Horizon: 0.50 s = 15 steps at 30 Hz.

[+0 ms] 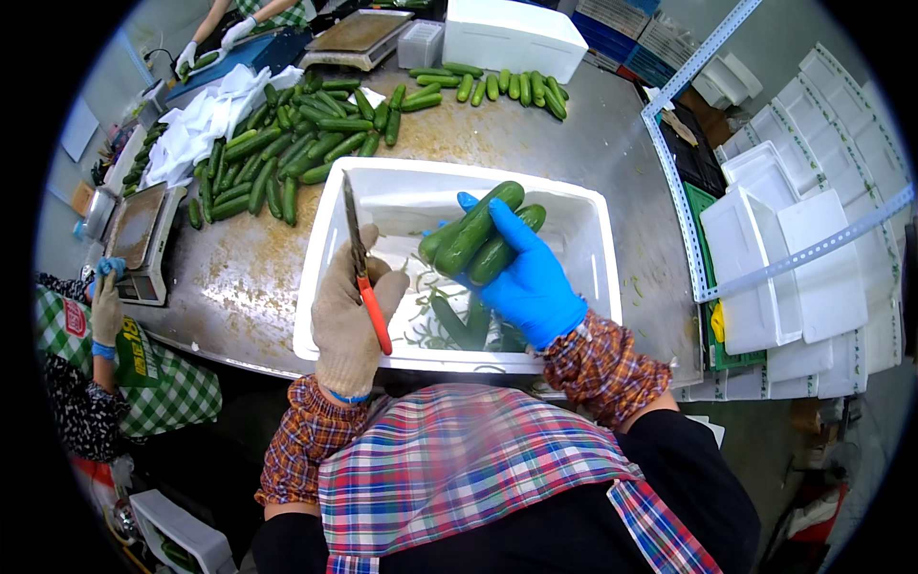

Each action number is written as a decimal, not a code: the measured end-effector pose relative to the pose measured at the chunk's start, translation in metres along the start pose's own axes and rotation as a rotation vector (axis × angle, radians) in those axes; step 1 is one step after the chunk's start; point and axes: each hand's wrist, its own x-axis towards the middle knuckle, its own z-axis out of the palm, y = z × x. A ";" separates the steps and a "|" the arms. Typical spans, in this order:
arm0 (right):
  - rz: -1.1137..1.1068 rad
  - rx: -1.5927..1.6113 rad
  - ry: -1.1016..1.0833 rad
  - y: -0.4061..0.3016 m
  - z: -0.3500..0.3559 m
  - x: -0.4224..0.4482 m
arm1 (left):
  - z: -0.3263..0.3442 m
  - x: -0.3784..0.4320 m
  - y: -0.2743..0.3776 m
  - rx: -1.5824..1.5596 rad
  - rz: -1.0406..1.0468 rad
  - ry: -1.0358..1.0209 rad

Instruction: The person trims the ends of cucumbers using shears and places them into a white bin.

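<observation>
My left hand [348, 323], in a beige knit glove, grips scissors [374, 316] with red handles, their dark blades pointing up and away from me. In a blue rubber glove, my right hand [534, 294] holds about three green cucumbers [477, 233] bunched side by side and tilted. Both hands are over a white foam box [611, 265] on the metal table. Below them, a few cucumbers [450, 323] lie at the box's near side. Thin green trimmings [423, 333] are scattered across its floor.
A cucumber heap [287, 151] lies beyond the box's left, beside white cloth [208, 122]. More cucumbers [527, 87] line up before another foam box [513, 39]. Scales [140, 237] stand left, near a co-worker's gloved hand [106, 312]. A perforated metal frame [674, 194] edges the right.
</observation>
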 end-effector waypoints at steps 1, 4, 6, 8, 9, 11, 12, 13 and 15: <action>0.002 -0.002 -0.017 -0.007 0.006 0.008 | -0.005 0.002 -0.002 0.011 -0.010 -0.001; 0.023 -0.113 0.044 -0.020 0.024 0.047 | -0.010 0.001 -0.002 -0.043 -0.053 -0.017; 0.063 -0.174 0.022 -0.027 0.030 0.093 | -0.013 0.001 -0.001 -0.141 -0.086 -0.002; 0.092 -0.258 0.029 -0.027 0.046 0.137 | -0.015 0.001 0.004 -0.232 -0.141 0.036; 0.138 -0.272 0.008 -0.029 0.049 0.162 | -0.015 0.001 0.005 -0.270 -0.164 0.045; 0.188 -0.350 0.009 -0.028 0.053 0.216 | -0.017 0.002 0.010 -0.252 -0.227 0.036; 0.192 -0.363 -0.007 -0.025 0.059 0.240 | -0.017 0.002 0.008 -0.279 -0.228 0.018; 0.193 -0.367 0.009 -0.022 0.064 0.263 | -0.018 0.002 0.006 -0.305 -0.229 -0.002; 0.202 -0.295 -0.076 -0.013 0.065 0.303 | -0.020 -0.001 0.004 -0.253 -0.203 -0.021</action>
